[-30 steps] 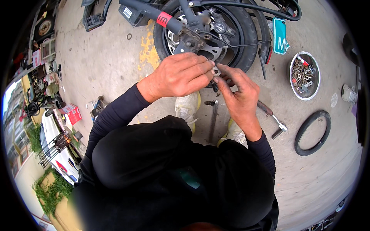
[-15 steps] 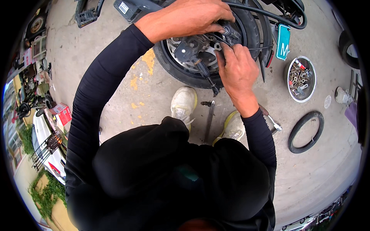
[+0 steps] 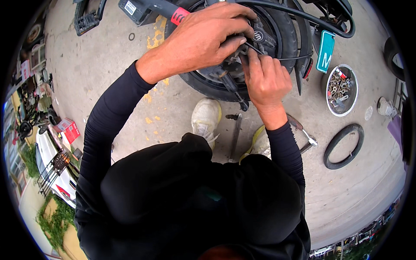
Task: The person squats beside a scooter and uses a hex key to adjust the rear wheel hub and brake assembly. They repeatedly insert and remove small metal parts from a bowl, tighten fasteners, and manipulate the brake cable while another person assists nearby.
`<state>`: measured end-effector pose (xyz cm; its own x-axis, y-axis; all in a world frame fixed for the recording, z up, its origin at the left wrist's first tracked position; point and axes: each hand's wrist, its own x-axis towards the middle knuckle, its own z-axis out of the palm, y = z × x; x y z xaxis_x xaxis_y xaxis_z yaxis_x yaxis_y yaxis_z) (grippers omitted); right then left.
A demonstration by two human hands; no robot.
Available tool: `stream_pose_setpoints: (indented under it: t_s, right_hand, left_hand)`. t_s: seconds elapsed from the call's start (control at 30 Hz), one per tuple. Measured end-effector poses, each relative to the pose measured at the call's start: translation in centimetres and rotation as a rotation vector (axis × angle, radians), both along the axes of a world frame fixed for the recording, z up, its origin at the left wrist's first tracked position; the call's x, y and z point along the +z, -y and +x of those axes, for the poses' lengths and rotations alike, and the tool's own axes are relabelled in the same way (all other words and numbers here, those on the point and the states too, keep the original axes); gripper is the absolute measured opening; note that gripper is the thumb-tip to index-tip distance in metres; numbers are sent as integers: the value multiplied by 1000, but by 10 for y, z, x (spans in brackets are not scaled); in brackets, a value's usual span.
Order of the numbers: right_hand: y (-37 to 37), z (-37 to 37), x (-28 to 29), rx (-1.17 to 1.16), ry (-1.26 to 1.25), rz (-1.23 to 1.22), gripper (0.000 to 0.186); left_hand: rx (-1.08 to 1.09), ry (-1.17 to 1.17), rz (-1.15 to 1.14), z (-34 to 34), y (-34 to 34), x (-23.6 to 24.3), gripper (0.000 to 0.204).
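While fingers (image 3: pixel 256 66) nearly meet, a bowl (image 3: pixel 352 96) holds hardware (image 3: pixel 338 86).

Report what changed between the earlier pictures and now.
The left hand and right hand moved forward, farther over the wheel. At first they met, holding a small metal piece; now their fingertips are slightly apart, and that piece can't be made out. The metal bowl and loose black tyre stayed where they were.

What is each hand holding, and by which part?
It cannot be told: the left hand and right hand work close together over the wheel, near a thin black cable, and hide any grip.
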<state>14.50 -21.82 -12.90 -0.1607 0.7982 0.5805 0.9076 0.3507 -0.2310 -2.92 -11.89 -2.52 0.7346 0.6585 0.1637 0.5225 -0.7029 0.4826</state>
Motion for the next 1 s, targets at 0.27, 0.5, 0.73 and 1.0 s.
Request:
stream_pose_setpoints:
  t_s: [0.27,0.5,0.73,1.0]
  right_hand:
    - [-4,-7,-6,-22,-26,54,17]
    - [2,-14,2,-64,-130,-64,27]
    - [-1,-10,5,-57,-124,-61,27]
    - [1,-13,2,-69,-116,-78,25]
  left_hand:
    - [46,-35,-156,-18,25,5,30]
    - [78,88,-69,-30,41,-4,34]
    - [134,181,-127,-36,46,-14,37]
    - [132,229,-90,-35,61,-29,64]
